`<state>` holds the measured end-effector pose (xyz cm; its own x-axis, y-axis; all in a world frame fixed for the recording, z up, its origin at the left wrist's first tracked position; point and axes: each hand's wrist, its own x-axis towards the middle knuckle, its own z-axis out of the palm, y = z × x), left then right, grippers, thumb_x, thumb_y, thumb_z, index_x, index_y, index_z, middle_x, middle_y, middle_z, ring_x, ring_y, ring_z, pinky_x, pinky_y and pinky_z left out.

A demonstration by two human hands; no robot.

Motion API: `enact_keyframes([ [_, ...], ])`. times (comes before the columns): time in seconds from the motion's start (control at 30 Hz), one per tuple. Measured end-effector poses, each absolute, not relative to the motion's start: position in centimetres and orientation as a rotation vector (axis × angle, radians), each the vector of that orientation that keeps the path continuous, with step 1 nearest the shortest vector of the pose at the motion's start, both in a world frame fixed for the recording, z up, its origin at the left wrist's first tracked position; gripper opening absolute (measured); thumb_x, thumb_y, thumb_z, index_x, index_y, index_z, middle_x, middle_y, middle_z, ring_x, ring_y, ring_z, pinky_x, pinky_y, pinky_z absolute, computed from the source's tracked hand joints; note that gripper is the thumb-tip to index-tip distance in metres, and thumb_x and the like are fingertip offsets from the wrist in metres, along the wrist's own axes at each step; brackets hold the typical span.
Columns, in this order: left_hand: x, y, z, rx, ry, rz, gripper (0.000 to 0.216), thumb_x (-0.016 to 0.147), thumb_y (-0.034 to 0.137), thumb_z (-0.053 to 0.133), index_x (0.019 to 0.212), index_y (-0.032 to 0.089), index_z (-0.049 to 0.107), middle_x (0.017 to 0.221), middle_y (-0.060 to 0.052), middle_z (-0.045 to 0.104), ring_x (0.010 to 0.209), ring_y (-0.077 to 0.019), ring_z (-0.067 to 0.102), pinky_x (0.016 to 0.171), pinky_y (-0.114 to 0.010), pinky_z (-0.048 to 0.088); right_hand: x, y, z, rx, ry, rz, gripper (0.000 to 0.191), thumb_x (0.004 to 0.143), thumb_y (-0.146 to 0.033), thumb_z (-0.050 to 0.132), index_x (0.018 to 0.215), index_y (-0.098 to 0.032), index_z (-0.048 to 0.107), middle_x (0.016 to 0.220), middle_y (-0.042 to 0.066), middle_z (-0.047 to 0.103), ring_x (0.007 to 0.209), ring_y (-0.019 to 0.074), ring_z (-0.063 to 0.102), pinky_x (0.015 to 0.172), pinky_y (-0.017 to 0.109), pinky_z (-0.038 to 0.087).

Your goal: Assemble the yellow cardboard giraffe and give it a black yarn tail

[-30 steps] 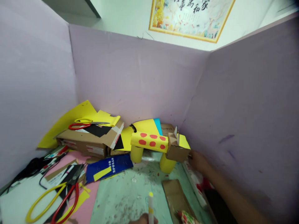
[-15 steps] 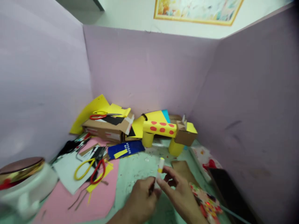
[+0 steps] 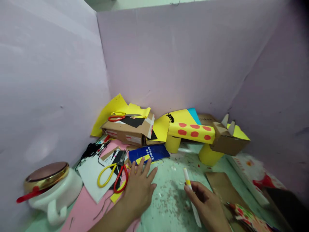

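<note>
- Right hand (image 3: 205, 203) pinches a white marker (image 3: 186, 176).
- Left hand (image 3: 138, 191), fingers spread, looks empty beside nearer scissors (image 3: 122, 160).
- Marker handling seems the step; next likely calls for steady pinching.

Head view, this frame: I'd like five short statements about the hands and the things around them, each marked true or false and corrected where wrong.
1. The right hand holds the white pen. True.
2. The left hand is clenched into a fist. False: it is open, with its fingers spread.
3. The spots on the yellow tube are green. False: they are red.
4. A pair of scissors lies on papers atop the cardboard box. True.
5. The white mug is at the picture's right. False: it is at the left.
</note>
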<state>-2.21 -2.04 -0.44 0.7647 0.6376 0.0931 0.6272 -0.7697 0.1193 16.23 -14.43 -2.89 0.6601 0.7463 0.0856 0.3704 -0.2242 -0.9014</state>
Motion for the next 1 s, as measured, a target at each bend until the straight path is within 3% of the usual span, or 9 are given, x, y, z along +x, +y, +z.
enact_keyframes([
  [0.2, -3.5, 0.9, -1.3, 2.875, 1.039, 0.151, 0.045, 0.094, 0.032, 0.028, 0.138, 0.033, 0.037, 0.147, 0.0, 0.036, 0.133, -0.0338, 0.032, 0.105, -0.064, 0.022, 16.1, -14.6, -3.4, -1.833, -0.94, 0.587, 0.041, 0.071, -0.057, 0.058, 0.079, -0.018, 0.07, 0.066, 0.003, 0.067, 0.062, 0.02, 0.061, 0.058, 0.025, 0.048],
  [0.43, -4.7, 1.4, -1.9, 2.985, 0.975, 0.405, 0.04, 0.091, 0.036, 0.038, 0.127, 0.026, 0.052, 0.134, -0.005, 0.054, 0.122, -0.0309, 0.048, 0.101, -0.059, 0.031, 15.3, -14.4, -3.5, -1.826, -0.844, 0.525, 0.043, 0.073, -0.06, 0.056, 0.081, -0.019, 0.069, 0.066, 0.003, 0.066, 0.062, 0.0204, 0.06, 0.055, 0.025, 0.047],
  [0.53, -4.1, 1.8, -1.9, 2.987, 1.049, 0.574, 0.036, 0.089, 0.023, 0.039, 0.119, 0.018, 0.058, 0.123, -0.011, 0.062, 0.116, -0.0273, 0.052, 0.103, -0.051, 0.033, 15.2, -14.4, -3.8, -1.858, -0.861, 0.488, 0.044, 0.075, -0.059, 0.054, 0.083, -0.02, 0.07, 0.069, 0.004, 0.067, 0.061, 0.0198, 0.059, 0.056, 0.025, 0.046],
  [0.63, -2.8, 2.8, -1.4, 3.003, 1.262, 0.391, 0.053, 0.076, 0.007, 0.043, 0.129, 0.013, 0.05, 0.136, -0.017, 0.049, 0.127, -0.0311, 0.041, 0.107, -0.05, 0.025, 15.5, -14.4, -4.3, -1.919, -0.866, 0.396, 0.047, 0.075, -0.059, 0.053, 0.093, -0.02, 0.07, 0.071, 0.004, 0.067, 0.059, 0.0192, 0.059, 0.056, 0.026, 0.045],
  [0.73, -1.6, 4.2, -0.5, 2.995, 1.356, 0.207, 0.07, 0.068, 0.01, 0.048, 0.137, 0.014, 0.04, 0.142, -0.019, 0.041, 0.132, -0.0348, 0.034, 0.107, -0.051, 0.024, 16.1, -14.2, -4.8, -1.965, -0.846, 0.377, 0.053, 0.074, -0.06, 0.053, 0.105, -0.019, 0.067, 0.069, 0.002, 0.066, 0.054, 0.018, 0.057, 0.051, 0.026, 0.043],
  [0.9, -1.0, 5.4, 0.3, 3.037, 1.325, 0.177, 0.062, 0.068, 0.011, 0.046, 0.13, 0.011, 0.049, 0.121, -0.019, 0.06, 0.114, -0.0323, 0.053, 0.099, -0.048, 0.033, 17.0, -13.8, -4.8, -1.957, -0.799, 0.376, 0.06, 0.075, -0.055, 0.05, 0.117, -0.013, 0.057, 0.076, 0.004, 0.067, 0.057, 0.0185, 0.059, 0.055, 0.028, 0.045],
  [1.0, -1.2, 5.2, 0.1, 3.086, 1.319, 0.205, 0.053, 0.073, 0.003, 0.039, 0.123, 0.008, 0.056, 0.121, -0.02, 0.06, 0.116, -0.0327, 0.052, 0.102, -0.05, 0.03, 17.1, -13.7, -4.7, -1.974, -0.824, 0.387, 0.06, 0.075, -0.047, 0.051, 0.122, -0.01, 0.052, 0.088, 0.008, 0.067, 0.058, 0.0184, 0.058, 0.058, 0.031, 0.046],
])
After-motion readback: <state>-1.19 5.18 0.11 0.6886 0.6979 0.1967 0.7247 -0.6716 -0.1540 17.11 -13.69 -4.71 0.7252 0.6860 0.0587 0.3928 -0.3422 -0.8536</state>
